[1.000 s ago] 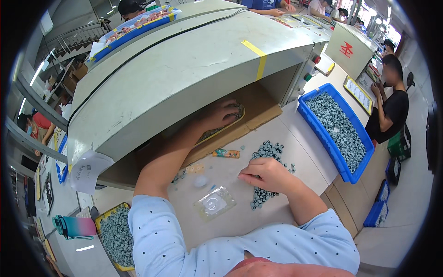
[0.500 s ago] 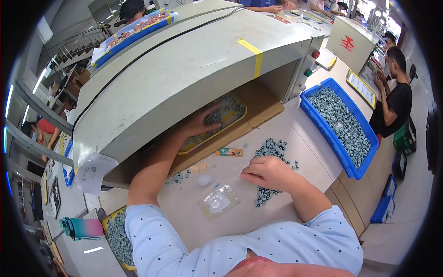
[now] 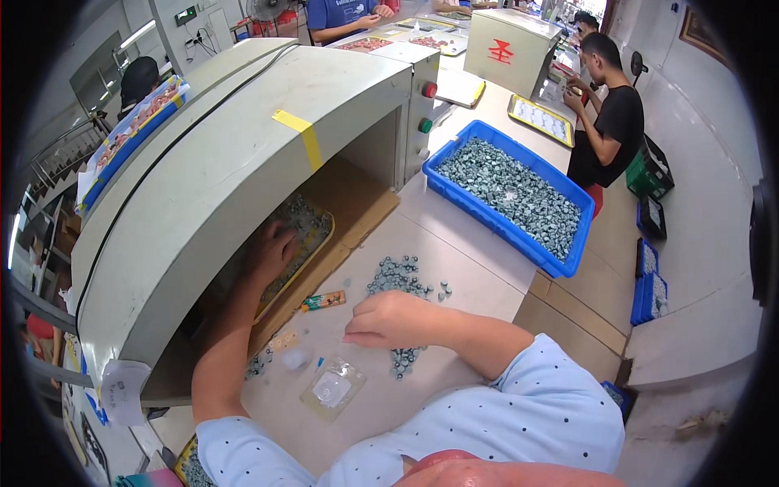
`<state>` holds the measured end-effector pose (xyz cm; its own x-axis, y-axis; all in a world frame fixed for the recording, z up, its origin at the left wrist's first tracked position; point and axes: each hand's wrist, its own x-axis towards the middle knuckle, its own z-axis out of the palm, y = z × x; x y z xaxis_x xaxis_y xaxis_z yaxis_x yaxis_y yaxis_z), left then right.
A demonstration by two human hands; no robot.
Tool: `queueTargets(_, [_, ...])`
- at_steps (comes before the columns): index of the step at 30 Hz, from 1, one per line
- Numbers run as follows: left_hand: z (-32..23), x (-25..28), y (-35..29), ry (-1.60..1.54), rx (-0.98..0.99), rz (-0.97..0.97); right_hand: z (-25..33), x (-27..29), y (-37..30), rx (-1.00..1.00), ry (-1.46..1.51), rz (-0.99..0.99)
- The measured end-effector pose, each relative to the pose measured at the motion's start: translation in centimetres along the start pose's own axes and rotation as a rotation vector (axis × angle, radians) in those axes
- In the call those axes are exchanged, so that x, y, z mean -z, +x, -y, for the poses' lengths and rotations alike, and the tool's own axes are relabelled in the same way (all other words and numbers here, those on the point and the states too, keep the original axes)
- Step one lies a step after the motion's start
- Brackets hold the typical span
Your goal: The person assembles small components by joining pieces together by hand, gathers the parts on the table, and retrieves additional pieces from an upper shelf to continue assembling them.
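Note:
My left hand (image 3: 274,248) reaches into the opening of a grey metal cabinet (image 3: 203,170), over a yellow-edged tray (image 3: 322,233) with small grey-green pieces. Its fingers look curled down onto the tray; shadow hides whatever they touch. My right hand (image 3: 391,318) rests low over the white tabletop, thumb and fingers pinched together; anything between them is too small to make out. Around it lies a loose pile of small, shiny grey-green rounded pieces (image 3: 393,276), partly covered by the hand. Left of that hand are an orange and green tube-like item (image 3: 324,301) and a clear plastic packet (image 3: 333,390).
A blue basket (image 3: 503,231) full of similar pieces stands on the table at the right. Cardboard (image 3: 357,235) lines the cabinet's mouth. On the cabinet lies a blue tray (image 3: 130,146) of pinkish pieces. A person in black (image 3: 613,114) works farther right.
My view has swung to the right, so the scene sits farther left. Inside the cabinet, my left hand's spread fingers have curled in. The right hand stays by the pile, still pinched.

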<state>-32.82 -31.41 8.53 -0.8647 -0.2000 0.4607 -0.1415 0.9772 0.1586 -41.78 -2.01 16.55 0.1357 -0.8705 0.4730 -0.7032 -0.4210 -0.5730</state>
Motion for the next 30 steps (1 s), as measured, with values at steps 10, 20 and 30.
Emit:
queueTargets(10, [1.4, -1.2, -0.1, 0.147, 0.111, 0.116, 1.0, 0.2, -1.0, -0.002, -0.021, 0.04])
queueTargets(20, [5.3, 4.0, -5.1, -1.047, 1.129, -0.508, 3.8, -2.8, 0.4, 0.005, -0.073, -0.03])
queueTargets(30, [-11.8, 17.1, -24.7, -1.307, 1.443, -0.411, 6.3, -9.2, 0.1, -0.057, -0.033, -0.016])
